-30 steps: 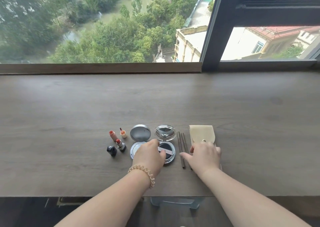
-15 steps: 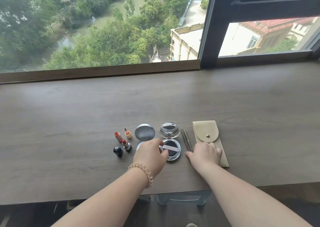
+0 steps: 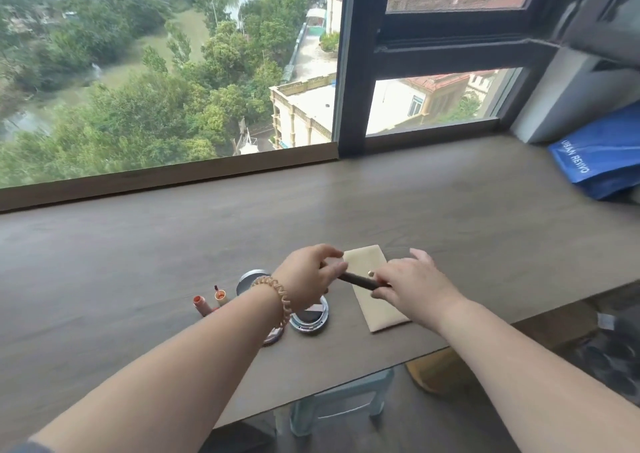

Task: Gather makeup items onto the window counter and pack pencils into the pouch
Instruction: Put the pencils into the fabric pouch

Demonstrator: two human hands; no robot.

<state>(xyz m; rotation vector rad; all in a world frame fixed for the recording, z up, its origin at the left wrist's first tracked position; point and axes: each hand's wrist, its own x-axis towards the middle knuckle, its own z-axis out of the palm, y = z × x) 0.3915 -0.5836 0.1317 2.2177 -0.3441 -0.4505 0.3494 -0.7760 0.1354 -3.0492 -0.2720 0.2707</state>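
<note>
From the head camera, both hands meet over the wooden counter [image 3: 450, 217] under the window, holding dark pencils [image 3: 358, 281] between them above the beige pouch [image 3: 375, 305]. How many pencils are in the bundle cannot be told; they read as one thin dark shaft. Its long axis runs nearly level, from upper left to lower right, one end inside the left hand [image 3: 308, 274] and the other inside the right hand [image 3: 408, 284]. The left hand is curled, its fingertips pinching the left end of the shaft; a coiled tan hair tie [image 3: 277, 297] sits on that wrist. The right hand is closed around the right end with its thumb underneath, while its outer fingers are spread and lifted. The pouch lies flat on the counter just under the hands, its long axis running from the window toward the near edge and tilted slightly right; a small brass snap [image 3: 370, 273] shows just beside the pencil shaft, and the flap end points toward the window. Left of the pouch an open round compact [image 3: 310, 317] lies flat, partly hidden by the left wrist, with a silver round lid [image 3: 251, 278] behind it. Further left, two orange lipsticks [image 3: 207, 302] stand upright close together. A blue bag [image 3: 602, 151] with white lettering rests at the counter's far right end, well apart from the makeup.
</note>
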